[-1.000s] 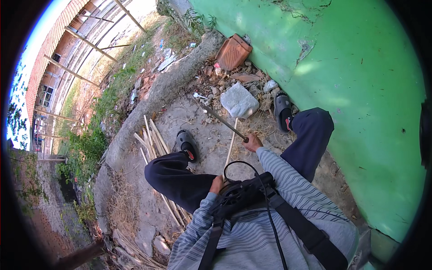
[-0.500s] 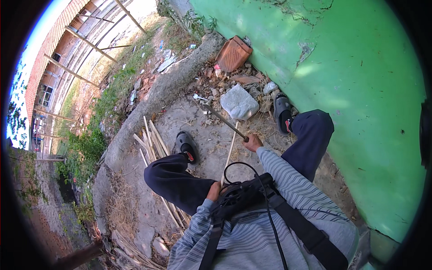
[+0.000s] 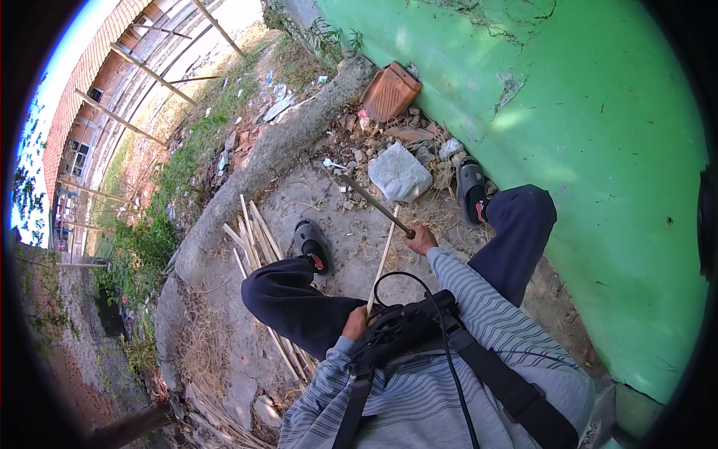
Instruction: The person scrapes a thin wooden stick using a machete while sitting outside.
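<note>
My right hand (image 3: pixel 422 239) is closed round the handle of a machete (image 3: pixel 374 202), its dark blade pointing up and left. Close to my body, my left hand (image 3: pixel 356 322) grips a thin pale wooden strip (image 3: pixel 385 258), probably split bamboo. From there the strip runs forward, its far end beside the whitish stone block (image 3: pixel 400 172). The blade crosses near the strip's far part; I cannot tell whether they touch. Black straps and a cable on my chest partly hide the left hand's fingers.
A bundle of pale strips (image 3: pixel 258 236) lies left of my left shoe (image 3: pixel 311 245). A green wall (image 3: pixel 583 150) rises on the right. Ahead are rubble and an orange roof tile (image 3: pixel 391 91). A rough concrete kerb (image 3: pixel 262 161) curves along the left, with weeds beyond it.
Almost nothing differs. The whole view has shifted very slightly, and both hands keep their hold on the machete and the strip.
</note>
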`<state>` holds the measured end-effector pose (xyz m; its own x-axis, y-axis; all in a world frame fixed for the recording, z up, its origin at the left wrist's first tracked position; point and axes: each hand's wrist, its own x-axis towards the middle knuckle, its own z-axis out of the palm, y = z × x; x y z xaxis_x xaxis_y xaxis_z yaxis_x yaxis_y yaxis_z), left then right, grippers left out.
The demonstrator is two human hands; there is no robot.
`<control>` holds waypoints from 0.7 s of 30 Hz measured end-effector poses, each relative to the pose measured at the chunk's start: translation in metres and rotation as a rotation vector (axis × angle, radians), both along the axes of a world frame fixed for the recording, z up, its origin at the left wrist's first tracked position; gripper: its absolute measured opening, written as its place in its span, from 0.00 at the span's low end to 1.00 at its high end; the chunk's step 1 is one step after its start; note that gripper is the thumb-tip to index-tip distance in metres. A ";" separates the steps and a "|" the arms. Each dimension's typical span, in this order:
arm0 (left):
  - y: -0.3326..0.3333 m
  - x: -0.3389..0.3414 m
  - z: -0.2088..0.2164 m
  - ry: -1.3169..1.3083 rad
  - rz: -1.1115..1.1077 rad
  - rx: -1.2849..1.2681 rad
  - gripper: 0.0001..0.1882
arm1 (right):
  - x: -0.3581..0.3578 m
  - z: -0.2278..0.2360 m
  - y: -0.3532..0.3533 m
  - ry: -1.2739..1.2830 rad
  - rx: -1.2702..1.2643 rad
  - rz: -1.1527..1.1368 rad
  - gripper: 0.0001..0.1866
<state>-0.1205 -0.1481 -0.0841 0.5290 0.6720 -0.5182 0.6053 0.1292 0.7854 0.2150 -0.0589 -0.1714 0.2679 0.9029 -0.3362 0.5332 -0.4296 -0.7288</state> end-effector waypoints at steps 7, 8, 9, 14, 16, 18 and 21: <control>-0.012 -0.011 0.013 0.084 -0.039 0.152 0.18 | 0.016 -0.003 0.006 -0.027 0.049 -0.097 0.18; -0.012 -0.009 0.008 0.085 -0.039 0.180 0.19 | 0.008 -0.003 0.004 -0.040 0.050 -0.083 0.18; -0.007 0.000 0.010 0.080 -0.041 0.179 0.19 | 0.003 -0.004 0.003 -0.056 0.049 -0.073 0.18; 0.020 0.040 0.009 0.374 -0.047 0.049 0.29 | -0.012 -0.010 -0.007 0.001 0.046 -0.090 0.20; 0.028 0.047 -0.008 0.365 -0.015 0.032 0.31 | -0.011 -0.011 -0.010 -0.015 0.074 -0.097 0.21; 0.037 0.055 -0.016 0.320 0.003 0.085 0.27 | -0.009 -0.008 -0.009 0.004 0.018 -0.087 0.20; 0.053 0.070 -0.033 0.283 0.002 0.123 0.24 | -0.012 -0.002 -0.009 0.017 -0.023 -0.077 0.19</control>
